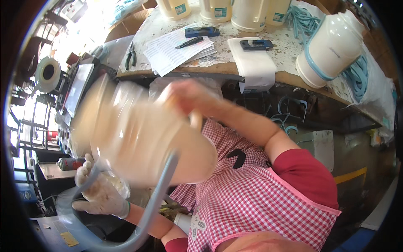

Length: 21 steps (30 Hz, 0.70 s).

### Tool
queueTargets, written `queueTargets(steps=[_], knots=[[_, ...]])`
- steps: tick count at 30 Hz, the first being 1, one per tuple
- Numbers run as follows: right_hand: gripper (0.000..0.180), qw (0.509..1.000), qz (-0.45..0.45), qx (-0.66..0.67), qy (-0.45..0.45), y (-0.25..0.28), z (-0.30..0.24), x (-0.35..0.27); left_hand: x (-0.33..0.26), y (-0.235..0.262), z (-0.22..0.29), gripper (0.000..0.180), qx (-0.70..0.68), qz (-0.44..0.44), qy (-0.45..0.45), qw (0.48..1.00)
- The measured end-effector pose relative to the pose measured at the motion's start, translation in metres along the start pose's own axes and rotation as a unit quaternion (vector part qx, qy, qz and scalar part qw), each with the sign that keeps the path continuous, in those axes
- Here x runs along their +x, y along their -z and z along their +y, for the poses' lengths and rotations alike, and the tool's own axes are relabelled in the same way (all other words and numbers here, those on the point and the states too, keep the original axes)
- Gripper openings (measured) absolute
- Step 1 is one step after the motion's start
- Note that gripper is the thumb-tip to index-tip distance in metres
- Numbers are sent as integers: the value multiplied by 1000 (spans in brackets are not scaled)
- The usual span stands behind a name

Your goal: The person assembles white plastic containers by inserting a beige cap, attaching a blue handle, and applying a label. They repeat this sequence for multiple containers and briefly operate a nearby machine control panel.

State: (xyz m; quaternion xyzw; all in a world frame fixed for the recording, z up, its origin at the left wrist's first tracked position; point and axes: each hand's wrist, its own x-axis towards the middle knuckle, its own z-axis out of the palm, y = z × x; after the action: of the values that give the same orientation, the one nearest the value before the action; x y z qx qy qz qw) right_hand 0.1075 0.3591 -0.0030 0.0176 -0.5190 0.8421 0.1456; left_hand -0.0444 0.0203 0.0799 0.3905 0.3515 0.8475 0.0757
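Note:
A large cream jug (155, 147), smeared by motion, is tilted on its side in front of my chest. My right hand (184, 96), also blurred, is closed at the jug's handle (196, 120). Below the jug, my left hand (103, 195) wears a white, soiled glove; its palm is turned up, with thumb and fingers apart. A blue-grey band (157, 199) makes a wide loop from the jug's underside down and round past the gloved fingers. Part of it crosses in front of that hand, and whether the hand touches it I cannot tell.
On the worn workbench (163, 31) lie papers (168, 56), pliers (131, 56), a blue-black tool (202, 32) and white sheets (252, 59). Several cream jugs (249, 14) line the back. Another jug (331, 50) with a blue band leans right, beside coiled blue bands (357, 77). A spray can (69, 164) lies left.

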Motion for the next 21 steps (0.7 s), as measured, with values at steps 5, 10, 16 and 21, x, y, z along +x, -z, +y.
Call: queueTargets(steps=[5,10,16,21], knots=[[45,933,170,-123,294,133,-159,-83,-77,66,-19,64,91,35,89,991],[32,714,451,-429,321,182,-212,-46,-94,12,-80,61,71,111,231,964],[44,578,550,-513,318,230,-222,54,-95,-5,-97,55,49,117,257,958],[69,476,550,-640,249,318,-197,48,-106,0,-110,46,73,111,287,949]])
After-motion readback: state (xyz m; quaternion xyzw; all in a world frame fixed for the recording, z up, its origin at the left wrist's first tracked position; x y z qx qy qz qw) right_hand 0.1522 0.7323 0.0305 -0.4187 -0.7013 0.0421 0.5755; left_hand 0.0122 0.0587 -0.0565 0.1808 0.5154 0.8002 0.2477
